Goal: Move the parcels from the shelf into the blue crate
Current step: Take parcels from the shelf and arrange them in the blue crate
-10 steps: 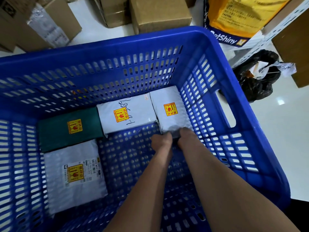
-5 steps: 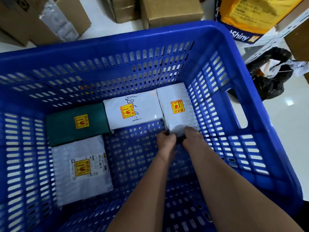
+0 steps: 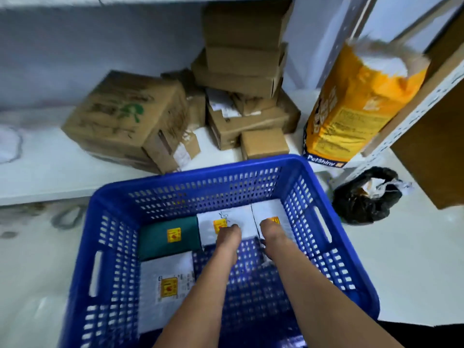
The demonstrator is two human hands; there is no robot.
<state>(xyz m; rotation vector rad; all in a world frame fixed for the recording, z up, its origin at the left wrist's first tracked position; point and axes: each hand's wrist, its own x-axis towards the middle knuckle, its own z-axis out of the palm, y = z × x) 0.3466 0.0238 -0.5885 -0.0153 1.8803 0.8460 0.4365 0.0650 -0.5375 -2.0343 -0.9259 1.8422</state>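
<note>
The blue crate [image 3: 200, 175] stands on the floor in front of a low white shelf [image 3: 45, 177]. Several parcels lie flat on its bottom: a dark green one [image 3: 155, 237], a white one [image 3: 234, 213] beside it, another white one [image 3: 270, 208] against the right wall, and a larger white one [image 3: 165, 270] at the front left. My left hand [image 3: 228, 233] and my right hand [image 3: 272, 232] hover apart over the two back white parcels, holding nothing. Brown cardboard parcels [image 3: 125, 114] sit on the shelf behind the crate.
A tall stack of cardboard boxes [image 3: 243, 61] fills the back of the shelf. A yellow pet-food bag [image 3: 351, 109] leans against the white shelf post [image 3: 406, 116] on the right. A black plastic bag [image 3: 364, 199] lies on the floor right of the crate.
Both hands have let go of the right white parcel's near edge, moved apart and risen. My view has tilted up and pulled back, so the shelf and its boxes show.
</note>
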